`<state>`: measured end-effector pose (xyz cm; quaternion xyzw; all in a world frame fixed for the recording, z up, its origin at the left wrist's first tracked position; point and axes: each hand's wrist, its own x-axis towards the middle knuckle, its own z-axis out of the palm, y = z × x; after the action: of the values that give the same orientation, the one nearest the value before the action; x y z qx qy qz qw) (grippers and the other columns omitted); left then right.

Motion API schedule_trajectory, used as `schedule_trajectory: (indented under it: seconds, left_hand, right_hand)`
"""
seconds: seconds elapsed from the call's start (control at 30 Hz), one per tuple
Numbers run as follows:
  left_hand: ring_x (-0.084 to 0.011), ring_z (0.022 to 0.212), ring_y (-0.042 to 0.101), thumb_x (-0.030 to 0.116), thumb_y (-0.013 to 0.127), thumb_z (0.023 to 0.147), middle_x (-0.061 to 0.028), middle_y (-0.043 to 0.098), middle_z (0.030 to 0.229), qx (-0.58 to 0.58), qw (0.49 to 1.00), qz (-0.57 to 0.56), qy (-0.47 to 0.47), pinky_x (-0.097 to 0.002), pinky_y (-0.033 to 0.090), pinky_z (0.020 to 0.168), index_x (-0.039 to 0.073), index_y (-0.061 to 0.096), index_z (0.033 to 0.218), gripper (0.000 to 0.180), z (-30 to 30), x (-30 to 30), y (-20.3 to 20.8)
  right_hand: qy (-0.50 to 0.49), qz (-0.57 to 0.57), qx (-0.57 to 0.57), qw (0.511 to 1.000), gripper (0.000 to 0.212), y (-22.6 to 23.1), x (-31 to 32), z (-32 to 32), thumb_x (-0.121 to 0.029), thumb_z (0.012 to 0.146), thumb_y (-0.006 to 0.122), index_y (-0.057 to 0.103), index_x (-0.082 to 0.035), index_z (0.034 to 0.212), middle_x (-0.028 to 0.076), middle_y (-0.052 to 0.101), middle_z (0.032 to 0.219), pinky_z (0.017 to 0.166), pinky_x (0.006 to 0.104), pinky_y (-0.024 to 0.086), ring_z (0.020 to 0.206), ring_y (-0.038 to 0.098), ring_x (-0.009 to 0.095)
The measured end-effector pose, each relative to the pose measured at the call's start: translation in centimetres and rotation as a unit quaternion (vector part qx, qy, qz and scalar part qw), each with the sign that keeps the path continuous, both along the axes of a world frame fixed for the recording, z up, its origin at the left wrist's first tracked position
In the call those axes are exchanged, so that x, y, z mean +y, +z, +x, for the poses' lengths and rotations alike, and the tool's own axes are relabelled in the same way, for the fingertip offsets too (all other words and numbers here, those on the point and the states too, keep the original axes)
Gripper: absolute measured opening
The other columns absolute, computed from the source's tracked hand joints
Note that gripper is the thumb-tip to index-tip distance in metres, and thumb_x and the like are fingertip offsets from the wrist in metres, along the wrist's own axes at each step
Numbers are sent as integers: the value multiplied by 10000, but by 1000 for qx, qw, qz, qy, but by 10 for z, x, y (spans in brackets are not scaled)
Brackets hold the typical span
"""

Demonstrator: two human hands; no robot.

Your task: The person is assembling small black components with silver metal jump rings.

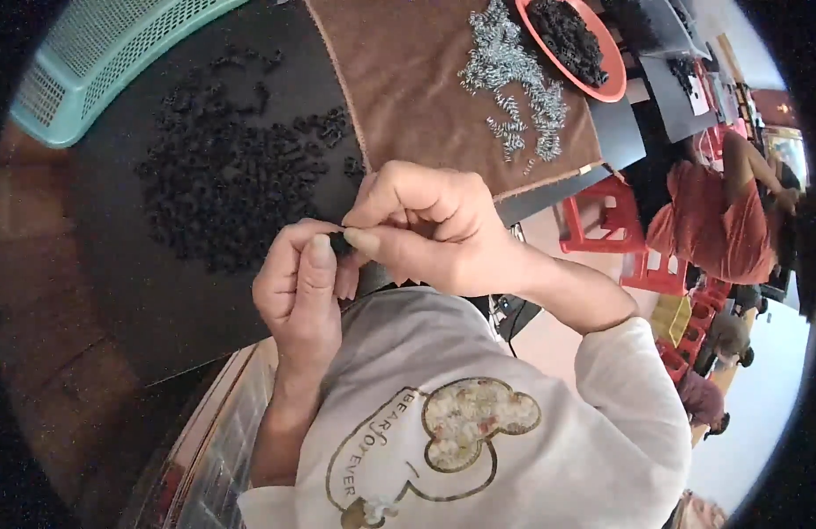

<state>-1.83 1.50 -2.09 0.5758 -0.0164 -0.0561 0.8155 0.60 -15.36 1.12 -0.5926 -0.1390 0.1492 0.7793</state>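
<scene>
Between my two hands, just past the table's near edge, is a small black plastic piece (340, 243). My left hand (300, 280) is closed on it, thumb on top and fingers curled beneath. From the right, my right hand (430, 227) pinches with thumb and forefinger at the same piece; whether a tiny part sits in that pinch is hidden. Beyond my left hand, a wide heap of small black plastic pieces (232, 176) spreads over the black tabletop. Small silver coil springs (514, 79) lie in a loose pile on a brown cloth (408, 88) to the far right.
A green perforated basket (117, 70) stands at the far left. An orange bowl (613, 79) of black pieces sits beyond the springs. Red plastic stools (602, 216) are off to the right, where a person in red (712, 220) and other people are seen.
</scene>
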Motion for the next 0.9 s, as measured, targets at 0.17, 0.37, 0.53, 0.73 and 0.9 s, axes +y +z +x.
schedule_trajectory:
  seconds: [0.17, 0.37, 0.53, 0.73, 0.9]
  left_hand:
    - [-64, 572, 454, 266, 552, 986, 16, 532, 760, -9, 999, 35, 11, -219, 361, 485, 32, 581, 1045, 244, -2, -1, -1]
    - [-69, 581, 458, 264, 512, 1006, 3, 542, 777, -17, 997, 77, -19, -222, 359, 489, 16, 571, 1079, 265, -4, 6, -5]
    - [-74, 620, 461, 265, 510, 1006, -11, 561, 837, -27, 994, 80, -64, -226, 360, 515, 4, 563, 1094, 280, -2, 7, -1]
    - [-74, 684, 462, 306, 530, 993, -15, 565, 863, -1, 988, 114, -101, -218, 354, 583, 4, 566, 1113, 327, -3, 10, 3]
    - [-63, 688, 456, 320, 536, 985, -9, 562, 850, -9, 986, 97, -135, -213, 341, 583, -7, 577, 1095, 347, 0, 8, 9]
  right_hand:
    - [-7, 48, 19, 999, 23, 1, 0, 1, 31, 922, 587, 582, 12, 910, 29, 624, 751, 476, 178, 369, 540, 509, 18]
    - [27, 15, 90, 995, 10, 11, -8, 6, 18, 918, 599, 592, 15, 911, 26, 622, 697, 457, 183, 385, 511, 507, 32]
    - [74, -13, 104, 992, 36, 17, -17, 14, 5, 914, 605, 617, 13, 881, 54, 671, 729, 440, 170, 387, 501, 510, 23]
    - [100, -14, 119, 988, 38, 12, -22, 17, -14, 907, 624, 626, 18, 886, 72, 691, 758, 428, 167, 384, 499, 514, 21]
    - [109, -17, 120, 987, 35, 12, -23, 16, -15, 910, 621, 627, 9, 885, 63, 693, 759, 434, 162, 384, 508, 515, 16]
